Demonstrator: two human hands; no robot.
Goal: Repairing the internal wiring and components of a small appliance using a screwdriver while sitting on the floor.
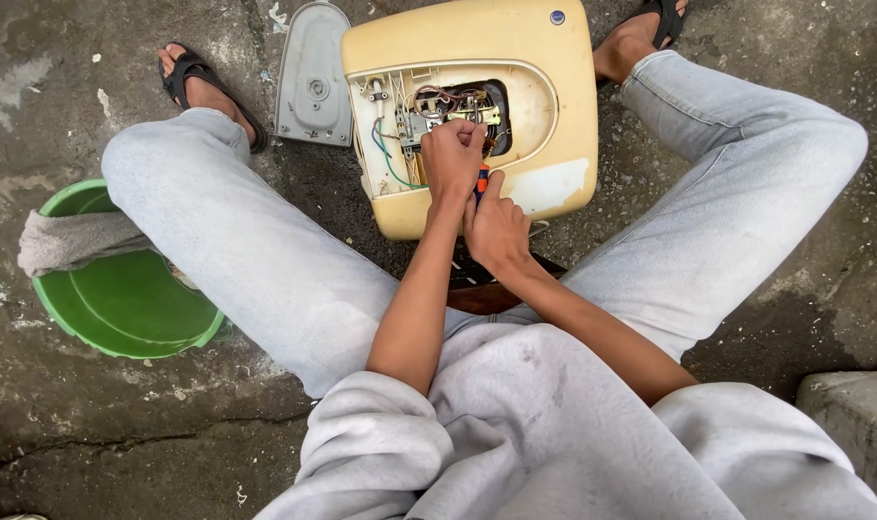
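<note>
While lying open on the concrete between the feet, the cream appliance casing (544, 116) is exposing wires. Left hand (453, 159) is reaching inside, fingers curled closed; right hand (496, 229) is gripping an orange-blue screwdriver (482, 180). Grey cover (313, 77) lying left; green bucket (120, 299) with grey rag (67, 241) sitting near left.

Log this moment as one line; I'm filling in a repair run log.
left hand: in open yellow appliance casing at wiring | right hand: grips orange-blue screwdriver | grey cover: lying beside casing | green basin: cloth on rim
</note>
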